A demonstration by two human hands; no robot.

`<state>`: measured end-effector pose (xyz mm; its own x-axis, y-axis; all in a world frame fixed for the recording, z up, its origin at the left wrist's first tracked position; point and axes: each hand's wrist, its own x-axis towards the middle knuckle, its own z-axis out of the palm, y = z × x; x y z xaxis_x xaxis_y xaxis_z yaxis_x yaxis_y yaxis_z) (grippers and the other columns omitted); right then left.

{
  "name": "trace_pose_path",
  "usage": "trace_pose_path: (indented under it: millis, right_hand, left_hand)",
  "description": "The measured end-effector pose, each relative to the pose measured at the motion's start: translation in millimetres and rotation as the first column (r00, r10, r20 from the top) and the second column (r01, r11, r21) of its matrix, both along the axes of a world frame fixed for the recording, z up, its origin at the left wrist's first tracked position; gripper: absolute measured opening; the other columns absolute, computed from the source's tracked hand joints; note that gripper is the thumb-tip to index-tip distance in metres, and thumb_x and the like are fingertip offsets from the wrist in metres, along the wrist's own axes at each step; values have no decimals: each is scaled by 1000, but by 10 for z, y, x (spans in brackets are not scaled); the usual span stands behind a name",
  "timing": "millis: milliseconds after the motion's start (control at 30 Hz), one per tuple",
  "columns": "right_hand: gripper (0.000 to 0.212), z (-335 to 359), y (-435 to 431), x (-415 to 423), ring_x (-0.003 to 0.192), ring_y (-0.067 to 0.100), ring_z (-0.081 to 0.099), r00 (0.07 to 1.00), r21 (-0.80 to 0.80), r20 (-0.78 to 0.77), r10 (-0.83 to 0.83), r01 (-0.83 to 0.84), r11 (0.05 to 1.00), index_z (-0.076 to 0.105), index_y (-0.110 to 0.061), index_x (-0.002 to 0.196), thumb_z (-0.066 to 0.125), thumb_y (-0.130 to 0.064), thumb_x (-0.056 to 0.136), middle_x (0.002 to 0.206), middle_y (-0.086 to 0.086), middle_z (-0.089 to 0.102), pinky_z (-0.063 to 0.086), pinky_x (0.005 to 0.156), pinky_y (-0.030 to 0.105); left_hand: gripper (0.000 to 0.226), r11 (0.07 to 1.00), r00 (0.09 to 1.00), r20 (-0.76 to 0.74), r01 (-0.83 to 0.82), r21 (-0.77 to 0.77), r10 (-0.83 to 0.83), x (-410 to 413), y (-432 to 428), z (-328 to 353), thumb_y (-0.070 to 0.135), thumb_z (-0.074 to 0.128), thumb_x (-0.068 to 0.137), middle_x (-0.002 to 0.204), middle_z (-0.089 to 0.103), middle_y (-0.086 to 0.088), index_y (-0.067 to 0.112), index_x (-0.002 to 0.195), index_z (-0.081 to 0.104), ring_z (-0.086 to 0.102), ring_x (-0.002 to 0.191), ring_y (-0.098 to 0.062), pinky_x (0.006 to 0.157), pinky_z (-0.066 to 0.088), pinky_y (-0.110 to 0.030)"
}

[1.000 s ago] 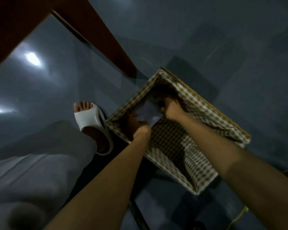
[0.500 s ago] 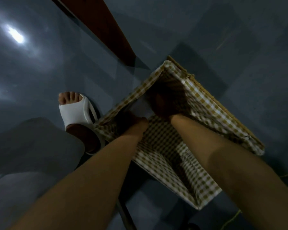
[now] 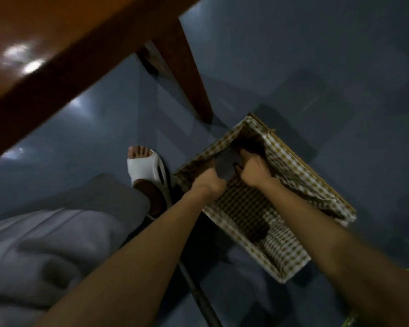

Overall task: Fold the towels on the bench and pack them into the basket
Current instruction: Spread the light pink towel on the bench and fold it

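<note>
Both hands have come up out of the basket's [image 3: 316, 178] dark far corner, and the wooden tabletop [image 3: 57, 43] now fills the upper left. The left hand [image 3: 208, 182] and right hand [image 3: 253, 171] each curl round an edge of the folded grey towel [image 3: 227, 164], which is held low in that corner. I judge that an uneven release could spring the fold or snag it on the loose checked liner [image 3: 283, 159]. Shadow hides the fingertips and whatever lies beneath, and I cannot tell whether the grey cloth [image 3: 45, 244] at lower left is clothing or towels.
</note>
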<state>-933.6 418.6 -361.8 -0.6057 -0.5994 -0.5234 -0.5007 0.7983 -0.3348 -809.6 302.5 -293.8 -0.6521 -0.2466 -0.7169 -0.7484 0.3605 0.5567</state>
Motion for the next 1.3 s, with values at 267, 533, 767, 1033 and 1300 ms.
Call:
trace_pose_path:
  millis: [267,533,767,1033,1300]
  right_hand:
    - [49,1464,-243,390,114,26,61,982,-380,-187,-9,-64,923,54,-19,136,70,-25,90,127,5,63,51,95,39]
    - [54,3025,-1290,778,113,24,60,934,-582,-351,71,-277,764,56,-18,136,69,-31,86,125,6,61,52,94,39]
    - [61,3700,-2410,1577,122,23,57,867,-609,-437,238,-480,632,56,-20,139,58,-45,83,136,5,59,47,106,37]
    - [54,3661,-3472,2999,125,30,55,776,-509,-453,440,-630,587,49,-19,143,63,-41,95,138,9,56,48,103,51]
    - [49,3437,-3993,4812,124,25,55,662,-551,-418,622,-729,405,50,-22,141,62,-35,95,137,4,57,50,99,44]
  left_hand:
    - [61,928,914,-389,-41,-369,-114,555,-497,1109,36,66,97,146,51,-7,22,152,42,49,133,-28,106,45,-46]
    - [71,700,836,-526,-285,-655,-153,1067,-1379,2473,38,70,92,147,47,-5,23,153,37,43,134,-29,109,43,-48]
    - [59,512,812,-584,-500,-699,-5,2174,-2242,3050,36,63,96,150,48,-4,28,151,43,42,136,-31,110,41,-52]
    - [51,352,736,-628,-674,-649,252,3946,-2752,2912,29,57,99,146,53,-4,30,149,47,43,135,-28,110,40,-51]
    - [40,64,631,-674,-746,-663,383,5752,-2846,2766,24,60,97,136,62,-12,17,137,63,54,122,-36,107,45,-51]
